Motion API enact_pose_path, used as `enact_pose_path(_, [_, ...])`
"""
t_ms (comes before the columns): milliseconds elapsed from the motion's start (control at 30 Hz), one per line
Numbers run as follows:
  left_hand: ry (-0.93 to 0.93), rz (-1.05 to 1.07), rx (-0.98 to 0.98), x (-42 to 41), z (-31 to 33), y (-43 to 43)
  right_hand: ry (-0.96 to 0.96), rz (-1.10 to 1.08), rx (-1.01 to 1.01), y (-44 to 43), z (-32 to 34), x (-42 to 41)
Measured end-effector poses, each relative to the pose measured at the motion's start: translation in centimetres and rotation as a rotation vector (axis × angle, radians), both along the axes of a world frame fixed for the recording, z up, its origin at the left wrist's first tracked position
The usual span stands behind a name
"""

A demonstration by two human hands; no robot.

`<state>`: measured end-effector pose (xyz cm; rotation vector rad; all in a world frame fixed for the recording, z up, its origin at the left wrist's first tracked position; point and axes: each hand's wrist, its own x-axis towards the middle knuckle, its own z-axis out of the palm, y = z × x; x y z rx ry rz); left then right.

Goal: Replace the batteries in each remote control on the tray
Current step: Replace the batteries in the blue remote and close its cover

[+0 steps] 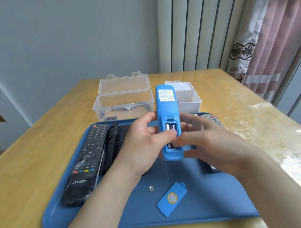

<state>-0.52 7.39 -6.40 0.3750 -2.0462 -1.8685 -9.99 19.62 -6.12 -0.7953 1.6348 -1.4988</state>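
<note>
A blue remote (165,106) is held back side up above the blue tray (196,208). Its battery bay is uncovered, with two batteries (170,127) lying in it. My left hand (144,142) grips the remote from the left, thumb across the bay. My right hand (204,140) holds its right side, fingers curled at the bay. The blue battery cover (171,199) lies loose on the tray near me. Black remotes (86,160) lie at the tray's left, and a grey remote (211,119) peeks out at its far right.
A clear open box (123,101) with several batteries stands behind the tray. A white open box (189,99) stands to its right. A small silver disc (151,189) lies on the tray. The wooden table (25,156) extends on all sides.
</note>
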Motion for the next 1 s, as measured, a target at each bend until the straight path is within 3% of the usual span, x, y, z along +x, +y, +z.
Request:
enact_pose_path(100, [-0.008,-0.046,-0.113,-0.1,-0.3,-0.4,-0.298,0.103,-0.175,-0.4,-0.7,0.0])
enact_pose_path(233, [-0.021,0.190,-0.757,-0.2,-0.8,-1.1,-0.243,-0.080,-0.195,-0.9,-1.4,-0.3])
enact_pose_path(267, [-0.010,0.209,-0.834,0.2,-0.1,-1.2,-0.205,-0.152,-0.184,-0.8,-1.4,-0.6])
enact_pose_path(333, [-0.129,0.009,-0.901,1.3,1.0,-1.5,-0.162,-0.290,-0.156,-0.5,-1.4,-1.2])
enact_pose_path(433, [-0.511,-0.538,-1.086,2.1,1.2,-1.0,-0.241,-0.398,-0.180,-0.3,-1.3,-1.8])
enact_pose_path(500, [-0.561,-0.637,-1.135,1.8,0.5,-0.2,-0.331,-0.395,-0.224,-0.5,-1.3,-1.6])
enact_pose_path(600, [-0.481,-0.555,-1.126,1.3,-0.4,0.1,-0.394,-0.389,-0.226,-0.9,-1.4,-1.2])
enact_pose_path(667, [-0.436,-0.473,-1.012,1.1,-0.5,-0.4,-0.414,-0.397,-0.220,-1.1,-1.7,-0.9])
enact_pose_path(733, [-0.304,-0.362,-0.768,1.0,0.0,-0.3,-0.422,-0.381,-0.216,-1.3,-1.8,-0.8])
enact_pose_path(867, [0.140,-0.014,-0.240,0.4,0.6,-0.3,-0.439,-0.262,-0.253,-1.7,-2.1,-0.2])
enact_pose_path(1000, [0.213,0.139,-0.220,-0.3,-0.2,-0.8,-0.427,-0.175,-0.290,-2.0,-1.8,0.5])
